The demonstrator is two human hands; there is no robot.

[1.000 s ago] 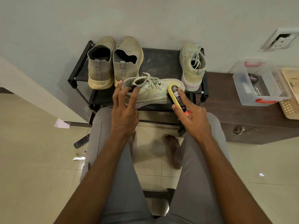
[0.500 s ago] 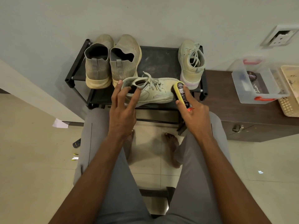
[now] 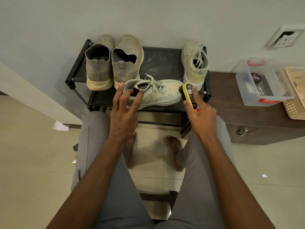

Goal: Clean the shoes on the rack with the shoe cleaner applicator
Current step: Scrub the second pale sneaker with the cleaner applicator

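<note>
Left hand (image 3: 123, 111) grips collar of laced sneaker (image 3: 156, 95), lying sideways at rack (image 3: 77, 70) front edge. Right hand (image 3: 202, 115) holds applicator (image 3: 189, 95), head against toe. Toe visibly soiled: cleaning judged early. Matching sneaker (image 3: 195, 63), slip-on pair (image 3: 113, 63) apparently untreated.

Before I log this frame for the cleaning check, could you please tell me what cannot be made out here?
All in the head view:
- Applicator pad: faces away, so contact with the laced shoe toe is unclear; the right hand covers its lower end.
- Shoe's heel: partly hidden by the left hand fingers.
- Applicator label: too small to read.
- Rack's lower shelves: hidden by its top and the person's knees.
- Clear box contents: too small.
</note>
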